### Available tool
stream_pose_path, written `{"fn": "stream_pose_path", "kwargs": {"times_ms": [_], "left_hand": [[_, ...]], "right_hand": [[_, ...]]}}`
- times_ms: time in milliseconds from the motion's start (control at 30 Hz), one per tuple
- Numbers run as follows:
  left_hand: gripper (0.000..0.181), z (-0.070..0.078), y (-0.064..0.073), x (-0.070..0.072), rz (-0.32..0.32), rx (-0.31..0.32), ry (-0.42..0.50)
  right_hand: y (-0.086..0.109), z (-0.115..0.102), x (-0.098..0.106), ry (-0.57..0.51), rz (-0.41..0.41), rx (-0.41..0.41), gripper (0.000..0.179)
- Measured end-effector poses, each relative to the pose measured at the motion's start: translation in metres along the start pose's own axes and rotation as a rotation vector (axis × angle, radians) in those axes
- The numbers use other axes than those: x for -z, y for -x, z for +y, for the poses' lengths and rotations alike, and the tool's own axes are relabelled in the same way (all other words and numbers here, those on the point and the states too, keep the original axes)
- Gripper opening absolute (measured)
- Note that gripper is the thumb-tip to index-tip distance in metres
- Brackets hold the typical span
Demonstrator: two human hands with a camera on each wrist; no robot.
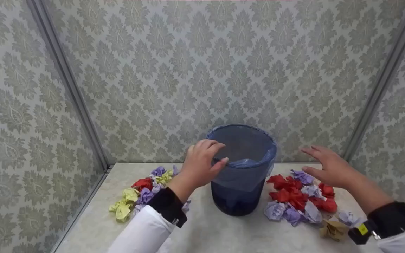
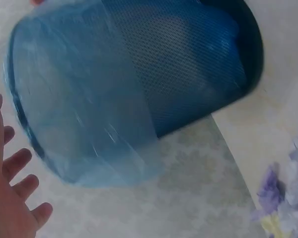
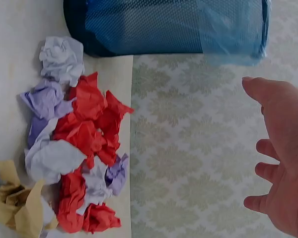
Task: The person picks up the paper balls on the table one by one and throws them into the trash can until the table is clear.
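A blue mesh waste bin (image 1: 236, 200) stands upright on the table, lined with a clear plastic bag (image 1: 241, 179) that is folded over its rim. My left hand (image 1: 199, 164) is at the left side of the rim, overlapping it in the head view, with fingers spread and nothing held. In the left wrist view, its fingers (image 2: 16, 163) show beside the bagged rim. To the right of the bin, my right hand (image 1: 330, 168) hovers over a pile of crumpled paper (image 1: 288, 195), thumb and fingers apart and holding nothing. That pile has red, purple, whitish and tan balls.
Left of the bin lies another pile of crumpled paper (image 1: 146, 195), yellow, purple, red and whitish, partly hidden by the left forearm. Patterned wall panels (image 1: 188, 70) enclose the table (image 1: 93, 225) at the back and both sides.
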State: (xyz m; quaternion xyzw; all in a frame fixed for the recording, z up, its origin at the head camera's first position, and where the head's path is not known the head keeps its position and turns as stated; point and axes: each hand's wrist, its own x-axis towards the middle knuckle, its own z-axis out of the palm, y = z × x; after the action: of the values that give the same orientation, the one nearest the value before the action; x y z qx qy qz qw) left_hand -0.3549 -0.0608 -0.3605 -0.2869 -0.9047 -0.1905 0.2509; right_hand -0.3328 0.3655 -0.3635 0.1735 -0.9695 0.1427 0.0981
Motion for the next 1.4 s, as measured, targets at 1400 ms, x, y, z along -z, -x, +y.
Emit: {"fn": "stream_pose_path", "kwargs": {"times_ms": [1400], "left_hand": [[0.055,0.012,0.006,-0.047,0.137,-0.111,-0.147]], "right_hand": [[0.084,0.081,-0.122,-0.174,-0.476,-0.496,0.071]]}}
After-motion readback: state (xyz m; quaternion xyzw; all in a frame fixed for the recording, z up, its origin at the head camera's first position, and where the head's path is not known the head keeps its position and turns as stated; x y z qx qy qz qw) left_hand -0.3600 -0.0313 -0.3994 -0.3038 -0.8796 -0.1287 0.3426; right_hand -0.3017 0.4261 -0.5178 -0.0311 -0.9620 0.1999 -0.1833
